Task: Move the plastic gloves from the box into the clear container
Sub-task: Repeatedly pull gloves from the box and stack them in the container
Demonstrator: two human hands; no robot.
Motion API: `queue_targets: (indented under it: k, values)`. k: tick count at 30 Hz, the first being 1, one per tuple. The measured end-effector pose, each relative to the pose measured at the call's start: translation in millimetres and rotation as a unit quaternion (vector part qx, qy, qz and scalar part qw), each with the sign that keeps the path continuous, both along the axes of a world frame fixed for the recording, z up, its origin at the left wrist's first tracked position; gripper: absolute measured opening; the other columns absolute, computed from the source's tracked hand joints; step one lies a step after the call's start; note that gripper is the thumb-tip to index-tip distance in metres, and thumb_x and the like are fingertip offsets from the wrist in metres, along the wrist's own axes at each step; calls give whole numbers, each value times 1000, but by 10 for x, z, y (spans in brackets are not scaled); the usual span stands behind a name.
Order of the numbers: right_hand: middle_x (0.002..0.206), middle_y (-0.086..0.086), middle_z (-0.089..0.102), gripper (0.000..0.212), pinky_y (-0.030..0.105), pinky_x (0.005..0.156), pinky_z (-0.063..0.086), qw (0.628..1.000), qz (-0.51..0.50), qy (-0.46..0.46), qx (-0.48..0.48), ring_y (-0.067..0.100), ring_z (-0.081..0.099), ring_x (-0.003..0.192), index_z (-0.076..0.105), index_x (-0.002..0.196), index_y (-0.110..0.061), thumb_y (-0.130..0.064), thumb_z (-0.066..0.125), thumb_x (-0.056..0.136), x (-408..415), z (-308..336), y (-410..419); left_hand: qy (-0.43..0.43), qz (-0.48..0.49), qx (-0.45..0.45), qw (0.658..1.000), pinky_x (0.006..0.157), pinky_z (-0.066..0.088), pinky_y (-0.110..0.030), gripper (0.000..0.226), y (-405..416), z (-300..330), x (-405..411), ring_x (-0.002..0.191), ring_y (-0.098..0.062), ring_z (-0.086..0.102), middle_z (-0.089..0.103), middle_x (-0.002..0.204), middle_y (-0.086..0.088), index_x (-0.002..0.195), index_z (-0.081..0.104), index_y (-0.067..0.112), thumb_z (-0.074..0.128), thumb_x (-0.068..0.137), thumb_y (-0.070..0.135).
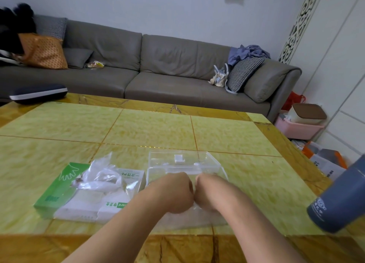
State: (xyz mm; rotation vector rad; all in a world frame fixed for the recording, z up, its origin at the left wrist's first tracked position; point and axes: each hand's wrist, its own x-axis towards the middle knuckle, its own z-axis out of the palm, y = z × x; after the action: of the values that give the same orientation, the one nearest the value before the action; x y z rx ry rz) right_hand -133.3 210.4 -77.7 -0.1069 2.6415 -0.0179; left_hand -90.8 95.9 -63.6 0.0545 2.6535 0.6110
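A green and white glove box (57, 191) lies on the table at the left, with a crumpled heap of clear plastic gloves (100, 177) spilling from its open top. Right beside it stands the clear container (177, 154), lid tipped back. My left hand (173, 193) and my right hand (209, 191) are down inside the container, knuckles touching, fingers curled under. A wisp of clear plastic film (194, 207) shows between and below them. The fingertips are hidden.
A grey-blue bottle (339, 199) stands close at the right near the table's edge. A dark flat case (37, 93) lies at the far left corner. Behind the yellow tiled table (158, 128) runs a grey sofa (177, 69).
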Motion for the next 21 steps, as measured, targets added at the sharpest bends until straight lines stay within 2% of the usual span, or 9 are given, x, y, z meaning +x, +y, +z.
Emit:
queue_targets:
  k: [2, 4, 7, 9, 12, 14, 16, 18, 21]
  values:
    - [137, 16, 59, 38, 35, 75, 52, 1000, -12, 12, -12, 33, 68, 96, 63, 136, -14, -16, 57, 98, 14, 0, 20, 33, 25, 37, 998, 66, 54, -30, 47, -30, -34, 9, 83, -18, 67, 69, 121, -1, 126, 67, 26, 47, 87, 8]
    - [139, 16, 56, 41, 35, 76, 52, 1000, -15, 11, -12, 34, 69, 97, 62, 137, -14, -13, 57, 96, 51, 5, 49, 37, 45, 40, 997, 71, 54, -31, 45, -54, -62, -5, 87, -18, 66, 66, 124, 0, 127, 64, 23, 49, 87, 10]
    - [125, 17, 63, 24, 36, 78, 48, 998, 13, 39, -36, 34, 67, 102, 64, 118, -5, -16, 53, 100, 89, 20, 47, 30, 65, 2, 997, 66, 51, -32, 11, -30, -88, -19, 78, -23, 61, 64, 87, -3, 85, 59, 12, 49, 85, 9]
    - [122, 16, 62, 20, 33, 71, 47, 1000, 8, 13, -3, 25, 63, 79, 65, 114, -8, -10, 55, 97, 94, 52, 28, 27, 66, -7, 997, 63, 43, -31, 14, 3, -73, -8, 69, -23, 54, 55, 74, -2, 73, 47, 13, 49, 85, 7]
    - [91, 9, 54, 9, 28, 56, 42, 1000, 2, 24, 12, 20, 52, 61, 56, 86, -11, -8, 55, 95, 90, 77, 12, 52, 61, 7, 997, 68, 51, -34, 8, -7, -35, 45, 81, -26, 61, 60, 90, -4, 89, 55, 11, 48, 88, 7]
    - [80, 6, 53, 16, 27, 51, 38, 999, -8, 48, -4, 20, 52, 59, 51, 79, -14, -10, 55, 94, 117, 116, 21, 81, 60, 42, 994, 79, 59, -41, 28, -43, -19, 107, 92, -25, 67, 65, 110, -5, 119, 57, 13, 49, 93, 10]
    - [79, 2, 55, 15, 26, 49, 37, 996, -15, 79, -30, 19, 51, 57, 50, 78, -17, -6, 50, 90, 171, 172, 21, 138, 48, 83, 986, 73, 60, -40, 38, -95, 13, 195, 85, -19, 68, 69, 105, 1, 131, 53, 21, 48, 95, 12]
    - [81, 1, 58, 16, 26, 51, 40, 990, -21, 120, -66, 19, 53, 60, 51, 81, -17, -4, 44, 87, 239, 256, 30, 211, 62, 130, 967, 67, 60, -38, 31, -157, 97, 297, 75, -10, 67, 71, 88, 8, 123, 58, 29, 49, 95, 18]
    - [83, 1, 62, 21, 29, 53, 43, 976, -9, 199, -92, 21, 61, 68, 58, 82, -19, -8, 42, 88, 363, 361, 3, 310, 165, 181, 918, 57, 53, -27, 6, -397, 267, 431, 67, -2, 62, 68, 72, 14, 98, 60, 34, 58, 96, 28]
